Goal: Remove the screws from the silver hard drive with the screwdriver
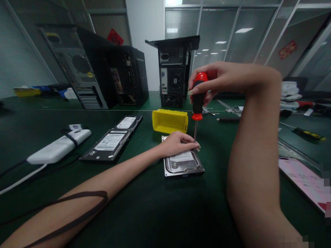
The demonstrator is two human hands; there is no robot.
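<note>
A hard drive (183,165) lies flat on the green tabletop, label side up. My left hand (177,143) is laid over its far part, holding it down, with thumb and fingers bent together beside the screwdriver's shaft. From above, my right hand (211,80) grips a red and black screwdriver (198,101) by its handle, wrist sharply bent. The screwdriver stands nearly upright over the drive's right side; its tip is hidden at my left fingertips. Just behind the drive, a yellow plastic bin (170,121) rests on its side, its opening towards me.
More hard drives (110,140) lie in a row on the left, beside a white power strip (60,145) with cables. Computer cases (174,73) stand at the back. On the right are a second screwdriver (308,134), a pink-screened phone (303,180) and scattered metal parts.
</note>
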